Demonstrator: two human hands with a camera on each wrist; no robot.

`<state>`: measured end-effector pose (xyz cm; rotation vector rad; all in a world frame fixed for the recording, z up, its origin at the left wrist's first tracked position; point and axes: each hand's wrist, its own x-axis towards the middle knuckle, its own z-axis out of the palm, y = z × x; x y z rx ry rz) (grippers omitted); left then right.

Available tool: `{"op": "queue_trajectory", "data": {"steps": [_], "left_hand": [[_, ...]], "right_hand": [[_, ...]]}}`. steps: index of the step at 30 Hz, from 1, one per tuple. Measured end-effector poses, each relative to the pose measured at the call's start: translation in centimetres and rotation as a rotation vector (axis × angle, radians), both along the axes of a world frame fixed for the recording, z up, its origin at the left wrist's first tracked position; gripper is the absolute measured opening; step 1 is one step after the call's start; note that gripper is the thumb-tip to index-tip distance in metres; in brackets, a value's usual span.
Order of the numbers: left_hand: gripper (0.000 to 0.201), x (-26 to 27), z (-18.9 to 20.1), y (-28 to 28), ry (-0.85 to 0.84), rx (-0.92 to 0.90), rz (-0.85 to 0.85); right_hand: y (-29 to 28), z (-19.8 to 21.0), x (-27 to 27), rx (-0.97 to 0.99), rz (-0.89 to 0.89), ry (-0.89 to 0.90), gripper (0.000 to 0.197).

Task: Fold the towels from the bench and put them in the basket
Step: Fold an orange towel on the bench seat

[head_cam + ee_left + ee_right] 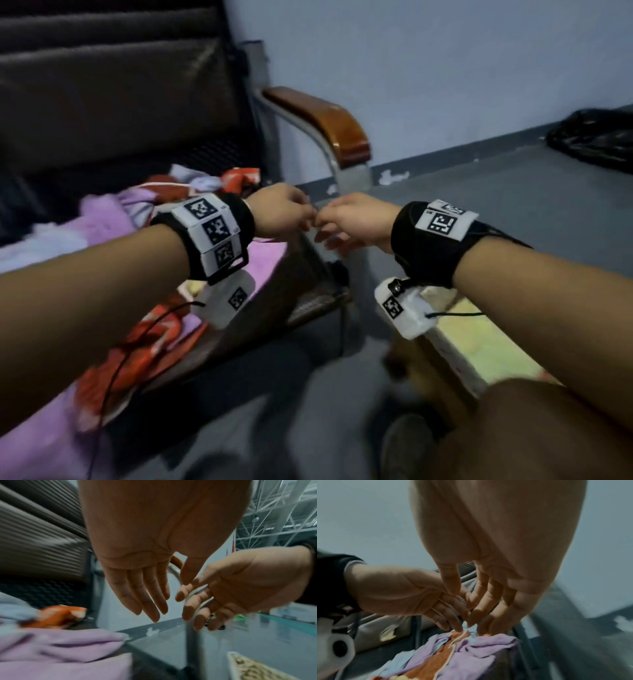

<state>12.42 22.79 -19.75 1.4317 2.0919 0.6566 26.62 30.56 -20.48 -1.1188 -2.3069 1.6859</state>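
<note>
A heap of towels lies on the dark bench (308, 301): a purple towel (113, 212) (60, 649) (479, 649), an orange one (144, 342) (58, 615) (436, 661) and a light blue one (471, 628). Both hands hover side by side above the bench's right end. My left hand (301, 219) (154, 601) (447, 618) has straight fingers and holds nothing. My right hand (329, 226) (193, 608) (481, 612) is relaxed and empty too, its fingertips almost meeting the left's. The basket (455, 356) (229, 655), white-rimmed, stands on the floor at the lower right.
The bench's wooden armrest (325, 120) on a metal frame rises just behind the hands. A black bag (596, 137) lies on the grey floor by the far wall. My knee (548, 428) is beside the basket.
</note>
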Motion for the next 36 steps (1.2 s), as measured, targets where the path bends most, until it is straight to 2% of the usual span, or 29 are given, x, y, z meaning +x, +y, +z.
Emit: {"op": "queue_trajectory", "data": {"steps": [2, 4, 7, 10, 12, 14, 18, 21, 23, 25, 27, 29, 30, 32, 34, 36], "left_hand": [[0.019, -4.3, 0.0, -4.2, 0.047, -0.007, 0.072], [0.018, -7.7, -0.7, -8.2, 0.116, -0.046, 0.141], [0.025, -11.2, -3.2, -13.7, 0.332, -0.161, 0.236], [0.045, -13.5, -6.1, -18.0, 0.436, -0.329, 0.278], [0.056, -14.7, -7.3, -20.1, 0.446, -0.401, 0.326], [0.056, -15.5, -7.7, -21.3, 0.412, -0.403, 0.348], [0.04, -16.3, -7.4, -22.1, 0.431, -0.296, 0.389], [0.026, -16.1, -7.9, -22.1, 0.382, -0.176, 0.417], [0.023, -15.8, -7.8, -21.8, 0.243, -0.018, 0.46], [0.02, -15.4, -7.1, -20.9, 0.016, 0.168, 0.5], [0.017, -15.1, -6.1, -19.7, -0.117, 0.309, 0.567], [0.019, -14.9, -5.1, -18.6, -0.187, 0.397, 0.646], [0.022, -14.9, -4.7, -18.2, -0.202, 0.429, 0.677], [0.03, -15.1, -4.2, -17.6, -0.175, 0.467, 0.726], [0.035, -15.3, -3.8, -17.1, -0.166, 0.503, 0.737], [0.038, -15.5, -3.6, -16.8, -0.138, 0.502, 0.72]], "right_hand": [[-2.3, 0.5, -5.2, 0.122, 0.14, -0.009, 0.007], [-4.8, 0.3, -9.8, 0.222, 0.283, -0.055, 0.016], [-8.3, -1.2, -15.2, 0.346, 0.456, -0.139, 0.028], [-11.3, -2.7, -18.9, 0.494, 0.608, -0.164, 0.03], [-12.9, -3.9, -20.3, 0.537, 0.674, -0.184, 0.031], [-14.0, -5.1, -21.0, 0.513, 0.694, -0.178, 0.034], [-14.7, -6.9, -21.5, 0.548, 0.653, -0.167, 0.04], [-14.8, -7.3, -21.6, 0.61, 0.629, -0.209, 0.047], [-14.9, -7.2, -21.9, 0.588, 0.631, -0.168, 0.053], [-14.9, -6.8, -22.1, 0.552, 0.66, -0.083, 0.058], [-14.6, -6.3, -22.1, 0.469, 0.702, -0.001, 0.036], [-13.5, -5.5, -22.0, 0.422, 0.69, 0.018, 0.02], [-13.0, -5.2, -21.7, 0.369, 0.681, 0.013, 0.02], [-12.0, -5.0, -21.0, 0.29, 0.706, -0.002, 0.036], [-11.6, -5.9, -20.1, 0.425, 0.763, -0.051, 0.052], [-11.2, -7.1, -19.5, 0.665, 0.783, -0.106, 0.055]]}}
